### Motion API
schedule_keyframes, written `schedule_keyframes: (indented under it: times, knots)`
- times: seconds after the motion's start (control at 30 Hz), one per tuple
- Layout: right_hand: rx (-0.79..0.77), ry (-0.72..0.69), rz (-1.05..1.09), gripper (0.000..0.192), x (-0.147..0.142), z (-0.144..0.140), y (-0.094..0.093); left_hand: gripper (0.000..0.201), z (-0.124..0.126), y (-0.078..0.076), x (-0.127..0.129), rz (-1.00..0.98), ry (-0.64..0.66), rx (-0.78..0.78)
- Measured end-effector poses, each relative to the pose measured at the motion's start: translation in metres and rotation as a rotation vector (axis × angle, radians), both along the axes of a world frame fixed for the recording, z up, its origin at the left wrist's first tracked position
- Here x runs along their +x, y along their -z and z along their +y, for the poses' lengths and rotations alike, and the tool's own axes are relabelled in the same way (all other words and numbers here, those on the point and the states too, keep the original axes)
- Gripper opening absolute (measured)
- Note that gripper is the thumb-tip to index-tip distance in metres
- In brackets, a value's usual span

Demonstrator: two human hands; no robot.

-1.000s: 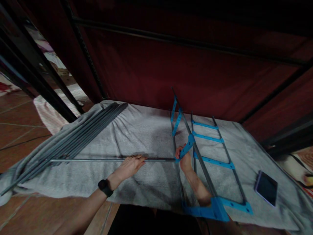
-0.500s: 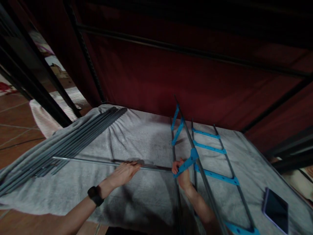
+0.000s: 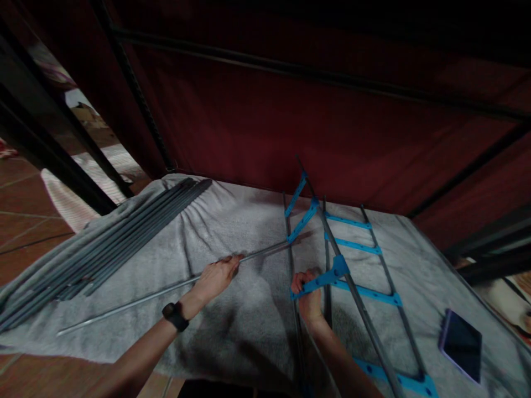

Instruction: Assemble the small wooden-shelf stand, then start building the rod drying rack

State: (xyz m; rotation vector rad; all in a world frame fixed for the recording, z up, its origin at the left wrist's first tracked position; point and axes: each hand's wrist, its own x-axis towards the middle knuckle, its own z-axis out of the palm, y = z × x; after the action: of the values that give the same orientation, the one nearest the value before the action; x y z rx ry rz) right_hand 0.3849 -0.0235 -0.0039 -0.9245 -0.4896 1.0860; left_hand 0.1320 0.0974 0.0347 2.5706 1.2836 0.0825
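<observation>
Grey cloth covers the work surface in front of a dark red backdrop, with a bundle of grey rods lying along its far left and a phone near its right edge. Right of centre stands the rack, dark rods joined by blue plastic brackets, partly lying flat and partly tilted up. The left hand is closed around a single long rod. Half a second ago that rod lay level, its tip at the bracket beside the right hand; now its far end has swung up toward a higher blue bracket, seemingly touching it, while the near end trails low over the cloth. The right hand stays clamped on the lower blue bracket, steadying the rack. The rod seems to be moving to a new socket.
</observation>
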Motion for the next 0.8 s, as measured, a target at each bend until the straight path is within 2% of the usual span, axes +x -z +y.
schedule_keyframes:
  times: [0.13,0.27,0.4,0.6,0.8]
  knots:
    - [-0.026,-0.007,-0.021,0.049,-0.001,-0.004,0.005,0.043,0.011,-0.008,0.012,0.05,-0.049,0.039]
    - [-0.054,0.007,0.016,0.051,0.003,-0.006,0.001,0.046,0.008,-0.011,0.017,0.064,0.021,0.063]
    - [-0.033,0.006,0.059,0.053,0.002,-0.004,-0.006,0.046,-0.004,-0.005,0.007,0.055,0.045,0.049]
    - [-0.057,0.027,0.023,0.049,0.001,0.002,-0.007,0.045,-0.005,0.003,-0.018,0.037,-0.057,-0.006]
    - [-0.084,0.066,-0.012,0.049,0.006,0.005,-0.007,0.045,-0.011,0.01,-0.023,-0.009,0.082,-0.076]
